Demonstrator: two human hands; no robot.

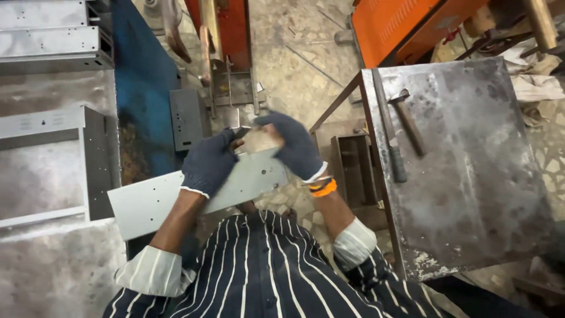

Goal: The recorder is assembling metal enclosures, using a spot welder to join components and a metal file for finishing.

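A long grey sheet-metal panel [147, 203] with small punched holes lies across my lap, slanting from lower left to upper right. My left hand [207, 164], in a dark knit glove, grips its upper edge near the middle. My right hand [294, 147], also gloved, closes on the panel's right end. Between the two hands a small bent metal piece [242, 132] shows at the panel's top edge. An orange band sits on my right wrist.
A worn steel table [471, 171] stands at the right with a hammer [406, 126] on it. Grey metal cabinet parts [53, 159] lie at the left beside a blue machine body [144, 76]. Orange machinery [400, 23] stands behind. A small metal box [353, 168] sits on the floor.
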